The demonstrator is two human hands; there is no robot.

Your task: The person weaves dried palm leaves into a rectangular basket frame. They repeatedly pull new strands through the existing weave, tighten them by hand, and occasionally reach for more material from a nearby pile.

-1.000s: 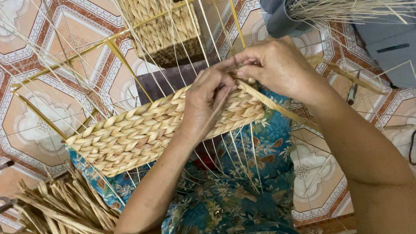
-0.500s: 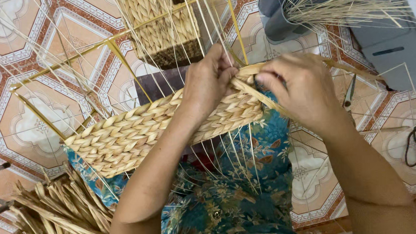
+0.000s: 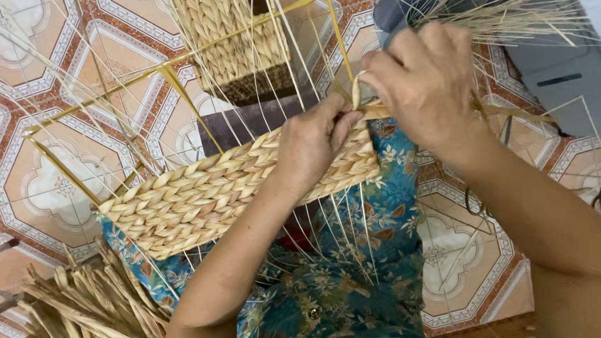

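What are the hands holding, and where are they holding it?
Both hands pinch a flat straw strand at the top edge of the woven panel. The left hand presses it down; the right hand grips its end.

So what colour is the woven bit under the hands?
Pale straw yellow, plaited in braid-like rows, on the woven panel; the head view shows it.

No pkgs, labels, signs or screens were in view. Only possible candidate was a grey boxy case (image 3: pixel 569 66) at upper right w/ a dark slot on its face; couldn't tell what it was, no display seen.
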